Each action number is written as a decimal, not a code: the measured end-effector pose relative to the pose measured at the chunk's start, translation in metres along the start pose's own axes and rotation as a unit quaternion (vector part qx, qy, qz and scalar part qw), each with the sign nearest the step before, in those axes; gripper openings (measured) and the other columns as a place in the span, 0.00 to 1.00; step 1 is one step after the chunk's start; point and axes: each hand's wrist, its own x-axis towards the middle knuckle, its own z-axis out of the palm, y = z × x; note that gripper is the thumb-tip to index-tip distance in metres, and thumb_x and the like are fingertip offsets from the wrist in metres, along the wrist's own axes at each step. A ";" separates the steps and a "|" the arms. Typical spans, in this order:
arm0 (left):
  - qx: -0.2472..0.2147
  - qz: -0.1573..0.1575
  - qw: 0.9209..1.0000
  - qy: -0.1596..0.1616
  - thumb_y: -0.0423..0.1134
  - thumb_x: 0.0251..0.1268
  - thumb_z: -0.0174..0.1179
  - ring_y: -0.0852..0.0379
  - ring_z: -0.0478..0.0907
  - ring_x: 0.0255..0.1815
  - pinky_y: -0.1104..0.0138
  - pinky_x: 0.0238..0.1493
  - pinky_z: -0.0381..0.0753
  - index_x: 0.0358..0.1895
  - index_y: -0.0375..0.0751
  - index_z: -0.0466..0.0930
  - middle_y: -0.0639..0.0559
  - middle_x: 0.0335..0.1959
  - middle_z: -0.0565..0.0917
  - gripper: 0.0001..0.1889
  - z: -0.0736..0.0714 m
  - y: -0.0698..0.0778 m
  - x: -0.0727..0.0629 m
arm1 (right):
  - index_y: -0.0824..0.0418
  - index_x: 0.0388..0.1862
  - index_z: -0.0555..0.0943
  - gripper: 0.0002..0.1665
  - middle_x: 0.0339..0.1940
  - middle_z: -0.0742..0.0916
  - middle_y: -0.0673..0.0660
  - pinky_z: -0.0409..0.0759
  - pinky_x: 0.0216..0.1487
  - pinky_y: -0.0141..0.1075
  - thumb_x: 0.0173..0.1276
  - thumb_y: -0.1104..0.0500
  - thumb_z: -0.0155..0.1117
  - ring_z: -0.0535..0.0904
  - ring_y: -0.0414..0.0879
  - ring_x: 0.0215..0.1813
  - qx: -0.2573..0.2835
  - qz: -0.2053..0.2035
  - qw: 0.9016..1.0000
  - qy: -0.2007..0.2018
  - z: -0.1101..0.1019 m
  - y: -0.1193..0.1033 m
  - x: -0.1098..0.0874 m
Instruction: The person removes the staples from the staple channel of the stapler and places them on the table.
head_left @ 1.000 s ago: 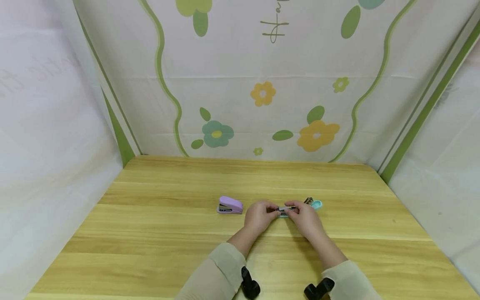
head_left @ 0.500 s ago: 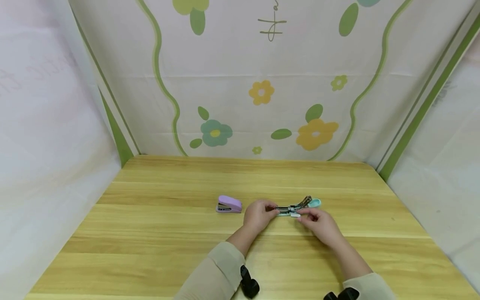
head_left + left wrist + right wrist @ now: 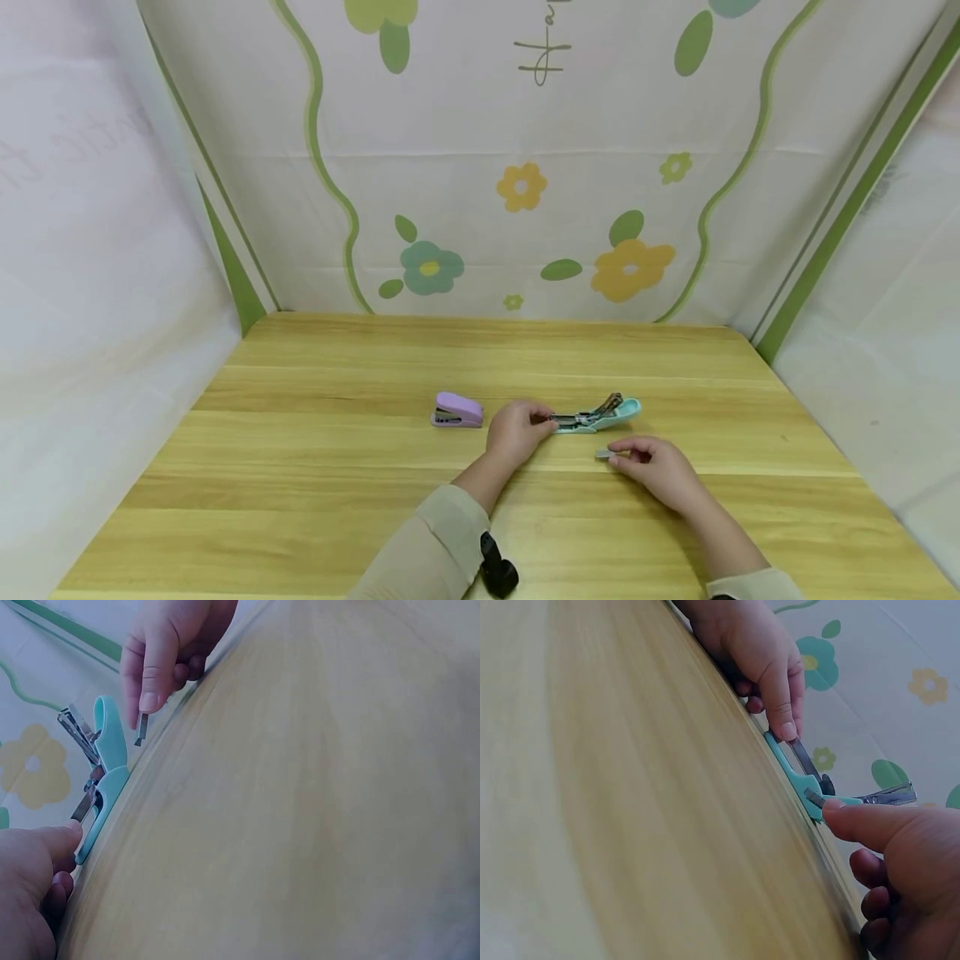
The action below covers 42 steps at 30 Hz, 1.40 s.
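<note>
A teal stapler (image 3: 627,410) lies opened out on the wooden table, its top cover swung back to the right and a metal part raised. My left hand (image 3: 517,433) pinches the stapler's left end between thumb and fingers; the left wrist view shows the thumb on the metal magazine (image 3: 85,805). Nearer to me, my right hand (image 3: 666,475) pinches a short grey strip of staples (image 3: 603,454) by one end. In the left wrist view this strip (image 3: 142,729) points down from the fingertips, apart from the stapler. A purple stapler (image 3: 461,410) rests left of my left hand.
The wooden table (image 3: 337,467) fills the lower view. A white cloth wall (image 3: 450,108) with printed flowers stands behind its far edge, and more white cloth hangs at both sides. A black wrist camera (image 3: 498,568) sits at my left sleeve.
My right hand has pulled away from the stapler, right and toward me, carrying the strip of staples. My left hand has stayed on the stapler's end.
</note>
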 end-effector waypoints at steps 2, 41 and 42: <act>-0.001 -0.002 1.000 0.000 0.47 0.61 0.68 0.61 0.83 0.42 0.66 0.45 0.82 0.41 0.53 0.89 0.60 0.39 0.88 0.08 0.000 0.000 0.000 | 0.58 0.45 0.87 0.15 0.27 0.79 0.51 0.71 0.32 0.30 0.62 0.54 0.72 0.70 0.38 0.30 -0.013 0.000 1.000 0.000 0.001 0.001 0.000; -0.168 0.072 0.982 -0.043 0.37 0.62 0.67 0.52 0.78 0.47 0.70 0.44 0.79 0.58 0.35 0.79 0.40 0.53 0.82 0.21 -0.058 -0.009 -0.024 | 0.59 0.55 0.82 0.20 0.46 0.87 0.54 0.80 0.43 0.29 0.69 0.50 0.65 0.80 0.42 0.44 0.032 -0.074 0.997 0.012 0.016 -0.057 0.030; -0.171 0.079 0.981 -0.038 0.37 0.62 0.67 0.51 0.78 0.47 0.71 0.44 0.78 0.57 0.35 0.80 0.39 0.53 0.82 0.21 -0.066 -0.010 -0.026 | 0.60 0.55 0.82 0.20 0.47 0.87 0.55 0.80 0.43 0.30 0.69 0.51 0.65 0.81 0.43 0.45 0.037 -0.079 0.996 0.010 0.018 -0.060 0.033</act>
